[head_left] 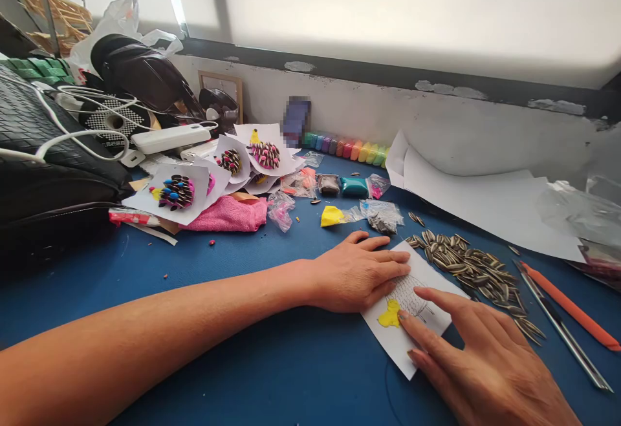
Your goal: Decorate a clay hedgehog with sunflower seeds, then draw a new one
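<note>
A small white paper [403, 356] with a line drawing of a scaly-bodied animal lies on the blue table in front of me. Yellow clay [388, 314] is spread flat over one end of the drawing. My left hand [356, 271] rests flat on the paper's upper left part, fingers stretched across it. From the lower right comes my right hand [480, 355], its fingers apart, one fingertip touching the right edge of the yellow clay. It holds nothing. Sunflower seeds [473, 264] lie in a pile just beyond the paper's right corner.
An orange tool [572, 306] and a metallic pen-like tool [565, 329] lie at right. Behind are clay packets [354, 186], a row of coloured clay [347, 148] and white sheets [475, 200]. Seed-covered pictures [177, 191], a pink cloth [228, 214] and a black bag [53, 174] occupy the left.
</note>
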Demonstrator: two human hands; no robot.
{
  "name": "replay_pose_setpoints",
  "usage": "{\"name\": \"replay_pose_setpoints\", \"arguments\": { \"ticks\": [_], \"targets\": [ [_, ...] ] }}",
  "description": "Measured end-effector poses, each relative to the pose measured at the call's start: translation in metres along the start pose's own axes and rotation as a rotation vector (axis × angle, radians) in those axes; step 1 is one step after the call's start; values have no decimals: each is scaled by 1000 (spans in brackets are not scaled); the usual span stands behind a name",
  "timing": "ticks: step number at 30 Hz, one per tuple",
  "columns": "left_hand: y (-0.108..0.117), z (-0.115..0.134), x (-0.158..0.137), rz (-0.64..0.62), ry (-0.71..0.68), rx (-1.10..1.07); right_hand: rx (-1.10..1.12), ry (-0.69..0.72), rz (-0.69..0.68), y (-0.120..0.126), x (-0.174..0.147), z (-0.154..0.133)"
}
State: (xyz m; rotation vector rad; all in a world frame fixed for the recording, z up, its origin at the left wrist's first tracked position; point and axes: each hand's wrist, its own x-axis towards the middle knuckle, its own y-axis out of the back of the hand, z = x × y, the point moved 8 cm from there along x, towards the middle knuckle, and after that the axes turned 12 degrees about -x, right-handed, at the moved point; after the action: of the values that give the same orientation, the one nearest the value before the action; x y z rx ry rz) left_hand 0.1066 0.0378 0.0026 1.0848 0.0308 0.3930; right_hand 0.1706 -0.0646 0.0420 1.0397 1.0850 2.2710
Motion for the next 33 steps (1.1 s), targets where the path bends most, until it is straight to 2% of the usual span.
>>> {"name": "replay_pose_setpoints", "arguments": {
  "ticks": [7, 13, 20, 33],
  "targets": [
    [0, 0, -1, 9, -8, -9, 10, 2, 15, 1, -3, 0],
    [0, -1, -1, 5, -3, -23, 34, -110, 29, 0, -10, 7],
    [0, 0, 0, 14, -5, -1, 49, -70, -22, -6, -9, 5],
    [1, 1, 0, 0, -3, 35, 81, -166, -30, -9, -10, 10]
  ]
}}
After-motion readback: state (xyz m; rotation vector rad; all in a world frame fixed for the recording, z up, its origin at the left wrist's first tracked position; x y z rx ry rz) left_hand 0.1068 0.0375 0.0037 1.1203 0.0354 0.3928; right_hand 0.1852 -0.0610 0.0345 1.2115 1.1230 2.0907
